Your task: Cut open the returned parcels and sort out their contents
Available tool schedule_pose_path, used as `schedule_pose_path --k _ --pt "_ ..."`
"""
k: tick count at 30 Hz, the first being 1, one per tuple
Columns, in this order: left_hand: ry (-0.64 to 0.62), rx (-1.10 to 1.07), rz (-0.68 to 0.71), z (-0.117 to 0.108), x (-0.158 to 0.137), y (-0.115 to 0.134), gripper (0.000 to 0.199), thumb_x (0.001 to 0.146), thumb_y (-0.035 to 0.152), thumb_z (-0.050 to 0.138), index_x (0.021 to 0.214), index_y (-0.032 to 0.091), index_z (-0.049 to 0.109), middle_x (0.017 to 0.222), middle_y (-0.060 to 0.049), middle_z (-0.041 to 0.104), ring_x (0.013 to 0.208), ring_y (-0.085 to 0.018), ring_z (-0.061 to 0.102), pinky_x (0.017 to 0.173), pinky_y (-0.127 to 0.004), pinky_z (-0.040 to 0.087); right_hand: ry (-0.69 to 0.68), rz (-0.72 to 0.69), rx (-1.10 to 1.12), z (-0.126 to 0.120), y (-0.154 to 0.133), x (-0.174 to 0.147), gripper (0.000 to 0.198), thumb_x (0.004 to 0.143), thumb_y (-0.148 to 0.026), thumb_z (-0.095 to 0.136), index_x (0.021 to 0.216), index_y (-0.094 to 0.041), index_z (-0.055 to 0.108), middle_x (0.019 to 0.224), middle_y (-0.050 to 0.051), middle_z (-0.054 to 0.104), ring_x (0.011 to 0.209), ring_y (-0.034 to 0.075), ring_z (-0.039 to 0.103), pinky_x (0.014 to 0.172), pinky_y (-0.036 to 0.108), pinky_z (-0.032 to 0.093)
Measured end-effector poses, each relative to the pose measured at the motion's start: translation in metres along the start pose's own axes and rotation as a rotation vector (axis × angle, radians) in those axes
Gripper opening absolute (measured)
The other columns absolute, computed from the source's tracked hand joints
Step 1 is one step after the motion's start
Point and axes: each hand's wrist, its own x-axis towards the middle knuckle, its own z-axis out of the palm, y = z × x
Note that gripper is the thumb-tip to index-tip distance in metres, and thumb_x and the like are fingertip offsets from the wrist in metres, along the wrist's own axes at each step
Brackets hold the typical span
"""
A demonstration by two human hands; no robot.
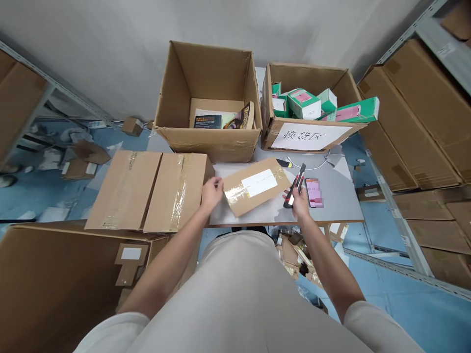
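A flat taped cardboard parcel [232, 190] with a blank-looking white label lies at an angle on the white table. Just off its left end is my left hand [212, 195], fingers curled together beside a sealed carton; whatever they may pinch is too small to make out. My right hand [300, 203] grips a black and red utility knife [288, 200] at the parcel's right end, its far end pointing away from me. A phone [314, 193] with a lit pink screen lies right of that hand. Behind the parcel lies a yellow and black tool [284, 163], partly hidden.
An open carton [209, 143] with books stands at the back. Beside it, a labelled carton [268, 132] holds several green and pink boxes. Two sealed cartons [123, 189] sit left, above a large open box [44, 289]. Shelves with cartons [419, 117] flank the right.
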Motion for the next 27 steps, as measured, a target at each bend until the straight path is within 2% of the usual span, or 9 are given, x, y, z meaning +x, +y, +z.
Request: schedule_pose_path --k 4,7,10,14,18,20,22,25,27 --pt "-0.098 -0.105 -0.115 0.003 -0.069 -0.005 0.028 0.076 0.045 0.061 0.083 0.018 0.064 0.082 -0.006 0.070 0.071 -0.018 0.065 0.070 -0.031 0.052 -0.187 -0.060 0.024 0.025 -0.009 0.035 0.039 0.072 -0.048 0.070 0.098 -0.025 0.052 0.111 0.002 0.064 0.092 0.015 0.067 0.071 0.030 0.059" --pt "-0.130 -0.203 -0.188 0.015 -0.101 -0.002 0.031 0.071 0.048 0.067 0.076 0.018 0.060 0.071 -0.002 0.066 0.062 -0.014 0.061 0.062 -0.028 0.050 -0.256 -0.061 0.019 0.046 -0.003 0.042 0.038 0.073 -0.047 0.069 0.097 -0.025 0.051 0.110 0.003 0.066 0.092 0.015 0.067 0.075 0.033 0.058" --pt "-0.136 -0.239 -0.216 0.026 -0.113 0.003 0.032 0.069 0.048 0.068 0.075 0.019 0.058 0.067 0.000 0.063 0.060 -0.013 0.058 0.061 -0.026 0.049 -0.229 -0.045 -0.018 0.054 0.009 0.036 0.039 0.072 -0.047 0.069 0.098 -0.025 0.050 0.107 0.003 0.067 0.085 0.015 0.068 0.073 0.034 0.058" --pt "-0.144 -0.232 -0.203 0.026 -0.110 0.005 0.032 0.067 0.045 0.070 0.081 0.018 0.058 0.074 -0.002 0.064 0.066 -0.014 0.061 0.065 -0.028 0.051 -0.194 -0.025 -0.041 0.041 0.015 0.020 0.046 0.069 -0.049 0.072 0.100 -0.025 0.050 0.106 0.003 0.067 0.081 0.014 0.068 0.071 0.033 0.058" --pt "-0.133 -0.192 -0.153 0.022 -0.077 0.014 0.039 0.067 0.039 0.070 0.097 0.017 0.059 0.098 -0.009 0.066 0.083 -0.019 0.064 0.067 -0.030 0.053 -0.166 -0.010 -0.096 0.009 0.011 -0.018 0.047 0.069 -0.050 0.074 0.102 -0.022 0.055 0.106 0.003 0.067 0.074 0.012 0.066 0.066 0.029 0.057" --pt "-0.108 -0.116 -0.070 0.024 -0.045 0.024 0.045 0.070 0.039 0.068 0.108 0.016 0.057 0.112 -0.013 0.062 0.095 -0.023 0.064 0.075 -0.035 0.054 -0.178 0.064 -0.099 -0.009 0.013 -0.047 0.045 0.072 -0.051 0.071 0.101 -0.020 0.059 0.095 0.003 0.069 0.067 0.012 0.064 0.061 0.028 0.057" --pt "-0.072 -0.025 0.053 0.029 -0.005 0.035 0.054 0.074 0.036 0.064 0.121 0.014 0.052 0.126 -0.017 0.056 0.110 -0.026 0.060 0.091 -0.041 0.051 -0.167 0.183 -0.064 -0.024 0.019 -0.078 0.044 0.073 -0.054 0.070 0.101 -0.021 0.059 0.085 0.003 0.069 0.063 0.014 0.065 0.056 0.029 0.056" --pt "-0.104 0.072 0.235 0.037 0.055 0.047 0.063 0.076 0.029 0.061 0.134 0.012 0.043 0.146 -0.018 0.040 0.137 -0.028 0.036 0.112 -0.043 0.033 -0.166 0.316 0.061 -0.034 0.030 -0.119 0.044 0.074 -0.057 0.068 0.105 -0.029 0.055 0.097 0.003 0.070 0.078 0.021 0.070 0.060 0.036 0.058" --pt "-0.200 0.093 0.238 0.042 0.085 0.051 0.065 0.076 0.026 0.061 0.136 0.012 0.043 0.150 -0.017 0.036 0.140 -0.029 0.033 0.115 -0.043 0.029 -0.229 0.389 0.117 -0.029 0.036 -0.137 0.043 0.076 -0.059 0.065 0.108 -0.033 0.052 0.103 0.004 0.070 0.090 0.024 0.070 0.066 0.042 0.059"
